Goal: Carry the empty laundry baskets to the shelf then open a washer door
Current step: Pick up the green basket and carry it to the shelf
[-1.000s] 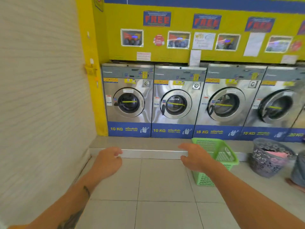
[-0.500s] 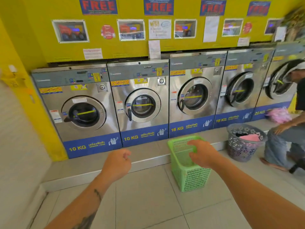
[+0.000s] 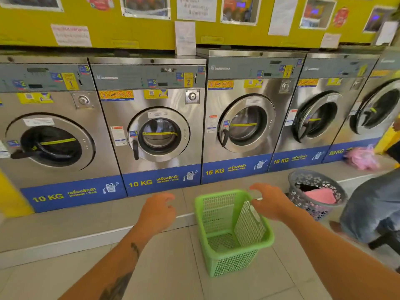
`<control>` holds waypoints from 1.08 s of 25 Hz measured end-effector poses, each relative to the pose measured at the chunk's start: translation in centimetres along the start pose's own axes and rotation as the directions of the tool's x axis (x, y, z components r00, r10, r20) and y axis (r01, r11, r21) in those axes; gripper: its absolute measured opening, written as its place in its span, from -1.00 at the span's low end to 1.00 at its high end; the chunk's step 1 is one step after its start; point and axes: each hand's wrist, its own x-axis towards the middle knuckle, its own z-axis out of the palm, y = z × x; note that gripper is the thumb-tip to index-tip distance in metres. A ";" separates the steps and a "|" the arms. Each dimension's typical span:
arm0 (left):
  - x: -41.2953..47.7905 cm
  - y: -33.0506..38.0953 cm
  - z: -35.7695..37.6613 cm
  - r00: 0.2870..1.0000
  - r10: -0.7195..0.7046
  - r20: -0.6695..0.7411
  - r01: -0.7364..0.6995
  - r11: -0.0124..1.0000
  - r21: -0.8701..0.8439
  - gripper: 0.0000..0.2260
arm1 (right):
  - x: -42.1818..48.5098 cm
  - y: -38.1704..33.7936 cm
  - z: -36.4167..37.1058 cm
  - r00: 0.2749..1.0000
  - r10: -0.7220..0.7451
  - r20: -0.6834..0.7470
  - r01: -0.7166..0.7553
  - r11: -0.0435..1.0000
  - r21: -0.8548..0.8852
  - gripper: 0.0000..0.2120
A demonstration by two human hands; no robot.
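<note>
Nearest the camera, two bare forearms reach forward over the tiled floor (image 3: 164,276). The left hand (image 3: 157,212) hangs with its fingers loosely curled, grasping nothing, just left of the green laundry basket (image 3: 218,215). The right hand (image 3: 271,202) is spread loose over the basket's far right rim, fingers apart; whether it touches the rim I cannot tell. The basket stands on the floor just before the raised step (image 3: 65,226) that carries the machines, and it is empty (the mesh bottom shows clean through).

To the right, by the step's edge, a grey round basket (image 3: 303,180) holds pink cloth (image 3: 320,195), and a seated person's leg (image 3: 372,204) shows at the frame's right edge. A pink bundle (image 3: 361,158) lies on the step further back.

Along the step's rear stand the washers: washer 1 (image 3: 54,135), washer 2 (image 3: 160,135) and washer 3 (image 3: 244,124), their doors closed, then two more to the right with doors ajar, beneath a yellow wall (image 3: 134,37) of notices.
</note>
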 end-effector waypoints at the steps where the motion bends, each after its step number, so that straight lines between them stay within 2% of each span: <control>1: 2.7 0.3 1.2 1.000 0.009 0.009 -0.009 1.000 -0.007 -0.61 | 1.9 0.8 0.0 1.000 0.017 0.001 -0.017 1.000 -0.006 -0.53; 5: 12.2 2.5 5.9 0.998 0.034 0.055 -0.034 0.999 -0.005 -0.63 | 9.4 4.4 -0.3 0.992 0.118 0.033 -0.118 0.993 -0.012 -0.52; 9: 18.7 2.8 10.7 0.989 0.043 0.145 -0.061 0.991 0.119 -0.42 | 15.5 8.2 -0.4 0.984 0.177 0.026 -0.177 0.984 0.021 -0.51; 12: 21.5 2.3 14.6 0.981 -0.043 0.190 0.003 0.978 0.209 -0.39 | 20.1 11.9 0.4 0.975 0.201 0.094 -0.203 0.979 0.022 -0.51; 16: 23.1 2.0 19.1 0.966 -0.183 0.184 0.121 0.945 0.305 -0.37 | 26.6 17.9 2.8 0.954 0.200 0.224 -0.207 0.978 0.010 -0.40; 19: 23.8 1.5 23.3 0.925 -0.320 0.205 0.215 0.886 0.411 -0.37 | 31.2 22.3 5.9 0.924 0.207 0.323 -0.214 0.977 -0.012 -0.39; 22: 24.5 -0.5 28.3 0.884 -0.407 0.229 0.259 0.836 0.484 -0.37 | 34.7 26.3 10.6 0.881 0.233 0.412 -0.245 0.969 -0.025 -0.37; 27: 26.6 -5.6 36.1 0.823 -0.507 0.257 0.337 0.800 0.497 -0.36 | 39.4 31.5 20.0 0.829 0.243 0.504 -0.285 0.958 0.006 -0.30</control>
